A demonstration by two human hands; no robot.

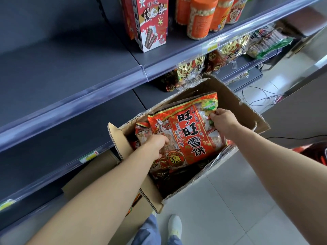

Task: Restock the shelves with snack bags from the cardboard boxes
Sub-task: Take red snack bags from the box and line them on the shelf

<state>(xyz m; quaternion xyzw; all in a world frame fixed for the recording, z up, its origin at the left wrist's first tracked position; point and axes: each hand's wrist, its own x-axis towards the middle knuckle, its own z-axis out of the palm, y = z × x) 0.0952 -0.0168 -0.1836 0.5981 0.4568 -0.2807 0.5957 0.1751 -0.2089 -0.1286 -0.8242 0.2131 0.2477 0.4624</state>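
The dark grey shelving [53,82] stands behind the open cardboard box [235,101], and most of its boards are bare; only the boards above and behind the box carry goods, among them orange jars [201,20] and a tall red carton [152,23]. The box sits on the tiled floor [230,200] just in front of the lowest boards, with its flaps standing out to all sides.

Inside the box, on top of the others, lies a large red rice cracker bag [187,131], tilted with its top toward the far wall of the box. More bags of the same kind [141,131] are under it, toward the near-left corner of the box.

The right hand [224,121] pinches the upper right edge of the top bag with closed fingers. The left hand [155,144] is closed on the lower left edge of the same bag, or perhaps on the one beneath; I cannot tell which.

I think the risks are these. A pinch at the thin edge may slip, because the foil looks smooth, and the bag could fall back. If the left hand holds two bags, the lower one may drop on the floor beside the box. The raised flap on the left side of the box may catch the bag, and a hard squeeze may break the crackers.
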